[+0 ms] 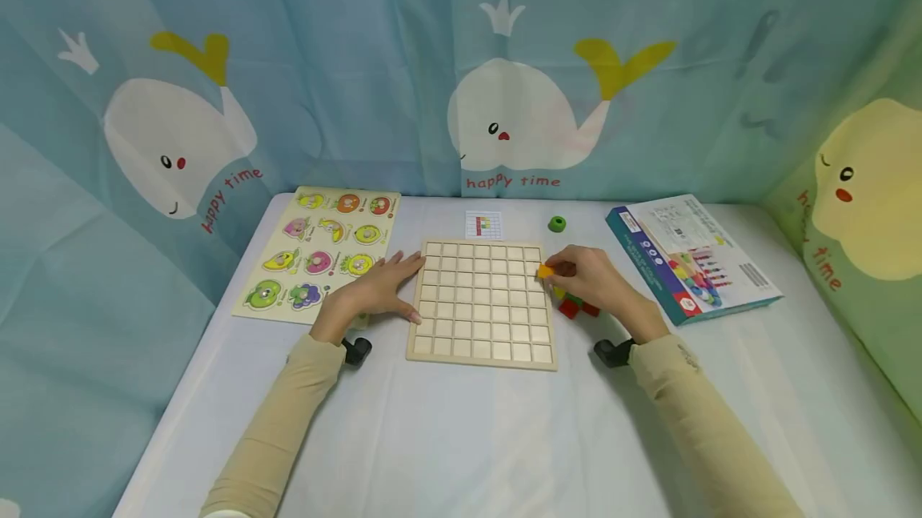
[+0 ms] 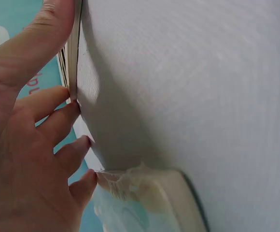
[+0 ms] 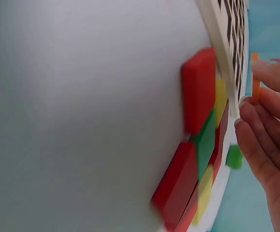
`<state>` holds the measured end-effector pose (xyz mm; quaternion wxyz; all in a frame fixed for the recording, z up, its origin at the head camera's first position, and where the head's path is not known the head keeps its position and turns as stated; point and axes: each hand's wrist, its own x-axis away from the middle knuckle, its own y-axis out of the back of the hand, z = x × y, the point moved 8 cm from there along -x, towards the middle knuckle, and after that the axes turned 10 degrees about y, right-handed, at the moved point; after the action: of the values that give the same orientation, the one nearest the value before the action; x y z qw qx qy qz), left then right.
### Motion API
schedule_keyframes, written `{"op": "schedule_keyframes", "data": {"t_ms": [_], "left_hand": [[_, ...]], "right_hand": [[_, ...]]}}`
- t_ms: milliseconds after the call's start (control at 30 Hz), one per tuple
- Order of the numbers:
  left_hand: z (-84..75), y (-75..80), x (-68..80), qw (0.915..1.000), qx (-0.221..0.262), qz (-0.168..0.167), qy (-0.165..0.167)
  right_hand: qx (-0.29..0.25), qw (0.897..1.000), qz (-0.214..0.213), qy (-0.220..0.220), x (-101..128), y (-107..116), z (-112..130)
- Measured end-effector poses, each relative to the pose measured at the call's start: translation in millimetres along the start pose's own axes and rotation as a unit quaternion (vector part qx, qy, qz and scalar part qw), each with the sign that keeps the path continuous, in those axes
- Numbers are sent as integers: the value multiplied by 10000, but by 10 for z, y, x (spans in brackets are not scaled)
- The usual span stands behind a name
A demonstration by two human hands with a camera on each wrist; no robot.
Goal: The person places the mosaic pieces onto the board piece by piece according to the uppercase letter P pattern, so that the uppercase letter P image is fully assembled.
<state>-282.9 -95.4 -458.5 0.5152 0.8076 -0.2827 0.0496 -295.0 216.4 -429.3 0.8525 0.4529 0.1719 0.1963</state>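
A square wooden grid board (image 1: pixel 481 302) lies on the table in the head view, its cells bare. My left hand (image 1: pixel 376 286) rests at its left edge, fingers spread, with the thumb (image 2: pixel 58 24) against the rim in the left wrist view. Over the right edge of the board, my right hand (image 1: pixel 587 271) pinches a small orange tile (image 1: pixel 545 271) between thumb and fingers; the tile appears edge-on in the right wrist view. Under and beside that hand sits a cluster of red blocks (image 3: pixel 200 92), with a green block (image 3: pixel 206 137) and yellow ones (image 3: pixel 203 193), partly hidden in the head view.
Behind the board lie a small pattern card (image 1: pixel 483 225) and a round green bead (image 1: pixel 557 223). A fruit puzzle board (image 1: pixel 288 218) is at the left, partly behind my left hand. On the right lies a flat toy box (image 1: pixel 693 258). A printed curtain (image 1: pixel 374 102) hangs along the back.
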Motion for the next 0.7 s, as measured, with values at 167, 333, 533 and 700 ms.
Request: {"op": "schedule_keyframes", "data": {"t_ms": [167,333,533,700], "left_hand": [[-12,-6,-2,10000,-64,-29,23],[-14,14,7,10000,-48,-34,61],[-13,27,24,9999,12,-2,131],[-15,18,5,9999,-5,14,156]], "right_hand": [[-35,9999,69,65,-148,-62,86],[-206,9996,162,91,-312,-143,195],[-291,9989,197,305,-489,-241,300],[-401,9974,315,511,-605,-325,380]]}}
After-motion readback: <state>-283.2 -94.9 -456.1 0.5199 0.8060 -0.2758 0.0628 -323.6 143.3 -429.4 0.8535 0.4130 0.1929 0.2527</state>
